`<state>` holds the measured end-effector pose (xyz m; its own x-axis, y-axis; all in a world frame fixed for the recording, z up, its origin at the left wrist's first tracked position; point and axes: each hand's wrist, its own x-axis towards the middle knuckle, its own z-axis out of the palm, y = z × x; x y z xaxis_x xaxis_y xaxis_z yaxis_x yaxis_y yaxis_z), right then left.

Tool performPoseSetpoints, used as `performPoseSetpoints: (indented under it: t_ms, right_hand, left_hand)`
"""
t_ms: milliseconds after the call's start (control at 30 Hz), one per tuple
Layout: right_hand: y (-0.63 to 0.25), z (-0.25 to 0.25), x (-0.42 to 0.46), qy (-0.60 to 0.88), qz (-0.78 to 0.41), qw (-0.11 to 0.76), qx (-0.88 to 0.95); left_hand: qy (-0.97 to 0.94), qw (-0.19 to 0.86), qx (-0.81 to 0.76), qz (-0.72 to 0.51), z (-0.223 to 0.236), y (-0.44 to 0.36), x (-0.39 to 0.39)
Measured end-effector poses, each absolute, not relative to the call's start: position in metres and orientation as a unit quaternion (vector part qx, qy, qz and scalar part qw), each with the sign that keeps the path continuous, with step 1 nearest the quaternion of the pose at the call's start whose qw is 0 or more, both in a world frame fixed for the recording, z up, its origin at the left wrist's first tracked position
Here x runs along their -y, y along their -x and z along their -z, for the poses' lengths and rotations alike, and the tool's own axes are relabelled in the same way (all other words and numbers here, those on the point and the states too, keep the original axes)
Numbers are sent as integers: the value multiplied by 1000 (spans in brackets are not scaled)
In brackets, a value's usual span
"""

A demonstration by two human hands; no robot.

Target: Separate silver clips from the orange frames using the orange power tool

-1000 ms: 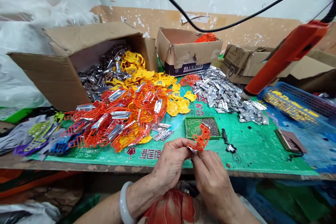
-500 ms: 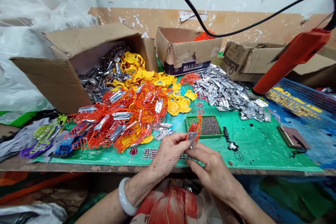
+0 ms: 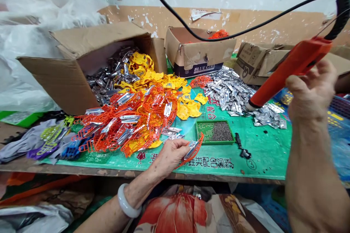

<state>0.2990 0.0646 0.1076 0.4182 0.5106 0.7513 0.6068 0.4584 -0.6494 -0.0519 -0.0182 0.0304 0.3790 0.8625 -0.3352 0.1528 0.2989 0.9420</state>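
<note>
Green-covered table (image 3: 262,160): my left hand (image 3: 171,154) pinches orange frame (image 3: 200,141), metal plate (image 3: 191,148); orange driver (image 3: 290,71) slants down leftward from nearer right hand (image 3: 311,91), can't tell its grip.

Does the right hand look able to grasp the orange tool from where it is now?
Probably yes: the right hand is right beside the orange tool, and I see nothing between them.
</note>
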Motion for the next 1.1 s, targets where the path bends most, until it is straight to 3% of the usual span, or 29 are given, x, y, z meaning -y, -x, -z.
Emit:
performPoseSetpoints:
  t_ms: [133,267,733,1100]
  right_hand:
    - [-272,-123,-91,454,-232,701,499]
    - [-238,-138,-90,427,-326,686,491]
    - [-158,-69,-63,428,-342,690,474]
    - [-149,-47,-73,447,-325,710,437]
  left_hand:
    - [-550,637,-475,-256,-32,56,14]
    - [-577,634,-464,-225,-38,59,11]
    - [-666,485,-532,-195,-49,63,14]
    - [-636,517,-540,-192,-39,50,7]
